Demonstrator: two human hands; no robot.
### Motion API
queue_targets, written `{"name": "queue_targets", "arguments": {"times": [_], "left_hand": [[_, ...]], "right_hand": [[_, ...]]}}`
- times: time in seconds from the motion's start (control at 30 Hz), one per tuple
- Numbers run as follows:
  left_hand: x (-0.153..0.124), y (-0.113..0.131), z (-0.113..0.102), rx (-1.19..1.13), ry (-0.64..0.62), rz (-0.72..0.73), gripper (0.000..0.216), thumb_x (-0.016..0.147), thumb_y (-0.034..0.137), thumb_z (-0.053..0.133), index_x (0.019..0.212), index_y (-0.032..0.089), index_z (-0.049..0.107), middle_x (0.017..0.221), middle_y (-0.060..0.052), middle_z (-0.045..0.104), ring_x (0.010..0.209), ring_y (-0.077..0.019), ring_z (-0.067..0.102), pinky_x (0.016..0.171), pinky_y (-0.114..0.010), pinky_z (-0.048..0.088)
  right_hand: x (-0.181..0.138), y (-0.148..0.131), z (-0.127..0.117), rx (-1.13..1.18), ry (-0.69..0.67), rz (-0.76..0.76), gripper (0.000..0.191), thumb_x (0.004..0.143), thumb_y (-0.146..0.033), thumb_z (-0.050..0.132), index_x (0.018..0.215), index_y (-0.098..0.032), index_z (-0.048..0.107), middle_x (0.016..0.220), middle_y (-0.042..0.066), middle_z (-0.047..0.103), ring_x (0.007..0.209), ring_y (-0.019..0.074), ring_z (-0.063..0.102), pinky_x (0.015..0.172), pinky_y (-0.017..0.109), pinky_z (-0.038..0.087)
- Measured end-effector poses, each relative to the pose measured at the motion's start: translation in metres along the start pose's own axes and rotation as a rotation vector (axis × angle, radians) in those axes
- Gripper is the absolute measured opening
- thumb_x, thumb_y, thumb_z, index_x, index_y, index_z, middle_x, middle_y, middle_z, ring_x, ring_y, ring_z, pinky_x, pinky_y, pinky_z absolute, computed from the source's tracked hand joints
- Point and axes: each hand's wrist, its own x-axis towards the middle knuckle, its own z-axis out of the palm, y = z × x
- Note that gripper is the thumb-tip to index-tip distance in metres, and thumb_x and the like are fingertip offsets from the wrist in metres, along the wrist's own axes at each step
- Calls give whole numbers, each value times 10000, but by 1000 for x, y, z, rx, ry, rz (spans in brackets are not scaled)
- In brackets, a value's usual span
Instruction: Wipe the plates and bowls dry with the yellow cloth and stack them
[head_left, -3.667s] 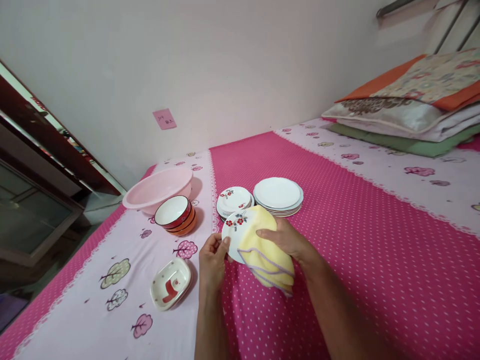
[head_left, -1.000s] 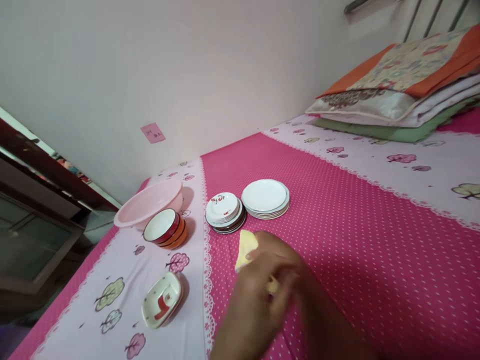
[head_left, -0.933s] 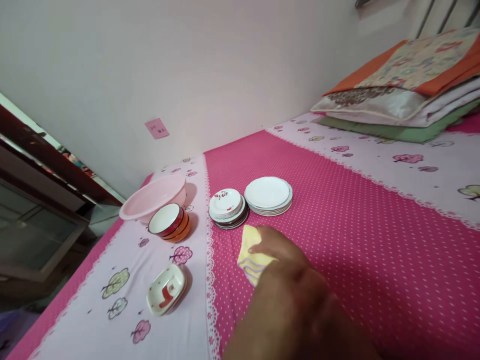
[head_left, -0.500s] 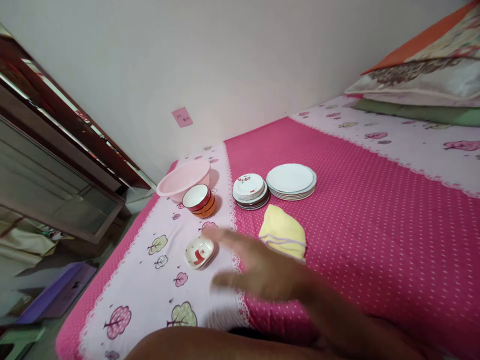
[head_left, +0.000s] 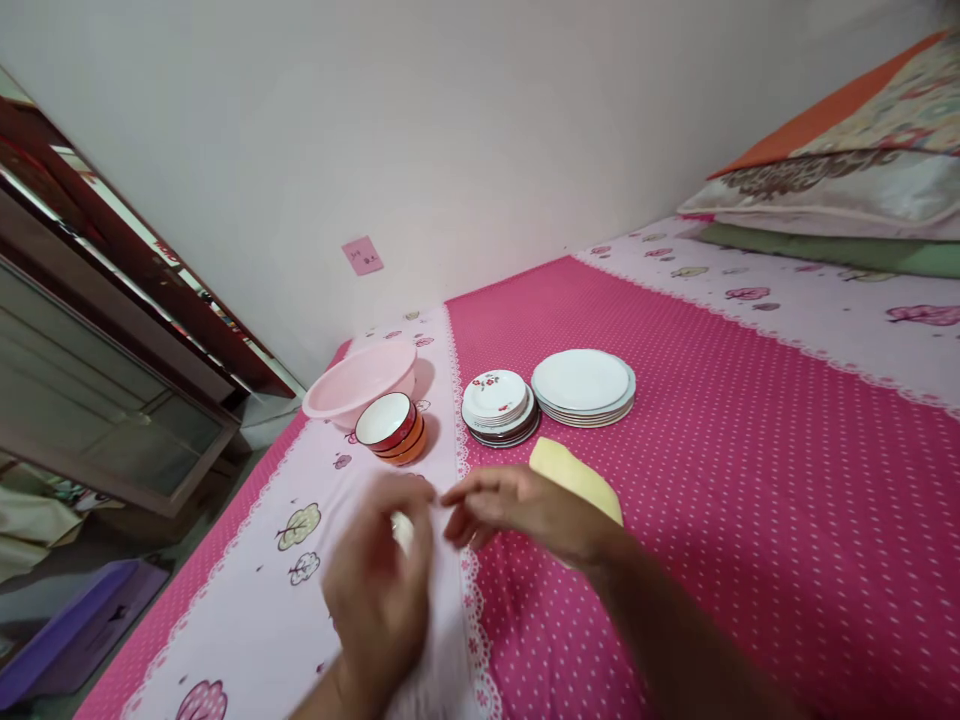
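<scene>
My left hand (head_left: 382, 590), smeared by motion, hovers in front of a small white dish (head_left: 403, 530). A sliver of the dish shows between the thumb and fingers, which are apart; its rest is hidden. To the right, my right hand (head_left: 517, 508) hangs over the pink bedspread with bent, loosely spread fingers and nothing in them. Its wrist and back partly cover a folded yellow cloth (head_left: 574, 472). The fingertips of both hands are close to each other.
Beyond the hands stand stacked red and orange bowls (head_left: 390, 425), a pink basin (head_left: 360, 375), small floral plates (head_left: 495, 395) and larger white plates (head_left: 583, 378). Pillows (head_left: 840, 190) lie at the far right. A wall (head_left: 487, 150) borders the bed; its left edge drops to the floor.
My left hand has come up into view in front of the dish. My right hand has drawn back to the right, its fingers more bent. The view has tipped slightly upward.
</scene>
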Motion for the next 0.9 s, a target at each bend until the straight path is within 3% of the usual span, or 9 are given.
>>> {"name": "queue_targets", "arguments": {"times": [0.07,0.13,0.2,0.3,0.4,0.53,0.7,0.77,0.9], "left_hand": [[62,37,-9,-143,189,47,438,973,549,495,1253,259,666,951,-46,658,947,-238,684,774,-324,629],[110,54,-15,-283,266,-29,399,928,472,628,1258,247,619,1028,-50,628,955,-230,670,817,-346,626],[145,55,-15,-303,209,-165,431,873,387,698,1249,198,602,1061,-87,606,930,-268,680,806,-443,639],[178,46,-7,-331,7,-300,448,787,219,733,1216,163,616,1056,-131,647,882,-334,722,738,-550,653],[198,40,1,-364,-138,-347,538,709,33,659,1231,159,616,1040,-137,700,842,-335,746,676,-519,668],[215,39,1,-379,-186,-378,677,693,-65,585,1332,160,582,1070,-130,733,856,-322,757,669,-479,676],[219,33,-5,-402,-206,-396,373,982,175,656,1352,173,606,1206,-100,713,960,-229,739,772,-398,666],[217,31,-6,-395,-200,-401,362,1014,246,653,1365,171,600,1223,-98,701,962,-209,733,773,-374,662],[210,29,-11,-374,-236,-386,574,894,-37,542,1449,110,522,1047,-119,753,861,-257,770,700,-382,683]], "right_hand": [[7,5,-25,20,287,-49,502,807,-625,800,1025,-177,743,945,78,786,831,179,735,810,321,557],[10,9,-45,68,484,-98,491,756,-607,838,974,-181,732,883,50,760,777,159,698,763,302,539],[9,9,-57,98,579,-139,487,733,-596,854,959,-184,728,861,36,746,765,151,678,739,289,524],[2,1,-65,70,589,-167,484,744,-588,852,972,-176,738,871,43,745,757,148,668,722,285,516],[-4,-8,-69,36,620,-190,483,745,-585,852,975,-176,740,867,41,744,738,143,665,712,282,515],[-3,-8,-75,12,674,-185,479,729,-588,857,943,-180,725,847,33,739,717,144,669,704,288,515],[0,-6,-77,-20,670,-166,488,722,-590,855,946,-179,719,841,29,740,706,138,663,694,281,512],[0,-6,-77,-30,673,-172,474,735,-586,846,943,-181,717,841,28,740,710,139,666,695,280,514],[-1,-7,-78,-40,683,-165,478,726,-591,849,922,-176,717,830,32,744,700,137,663,681,275,509]]}}
